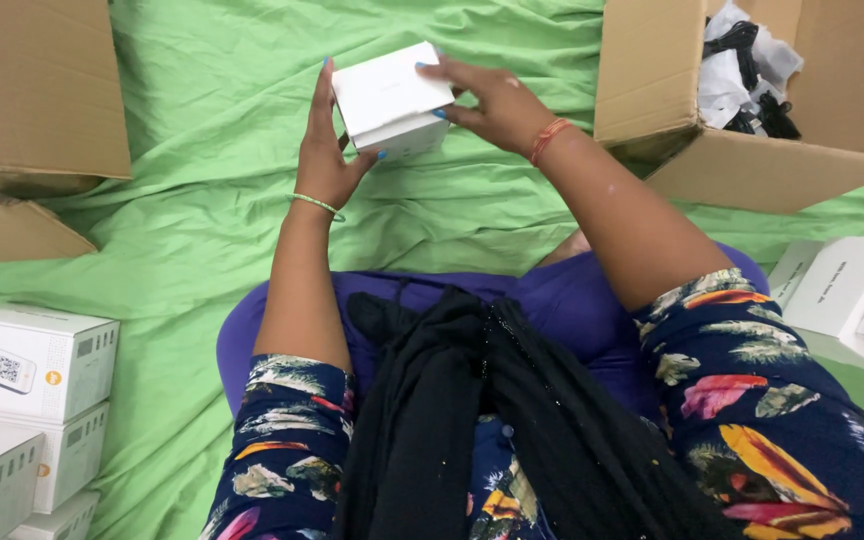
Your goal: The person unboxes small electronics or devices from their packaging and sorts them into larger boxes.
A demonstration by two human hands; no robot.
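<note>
1. Between both hands, held above the green sheet (212,120), sits a small white box (392,100); the left hand (324,160) cups its left side and underside, and the right hand (492,100) grips its top right edge.
2. The step in hand looks like closing or seating the lid; a square, even press would suit it.
3. The box is smooth, rigid card with crisp corners.
4. Right of the hands, an open corrugated carton (752,165) holds crumpled plastic bags (742,70); nearer left, 3 stacked white boxes (32,420).
</note>
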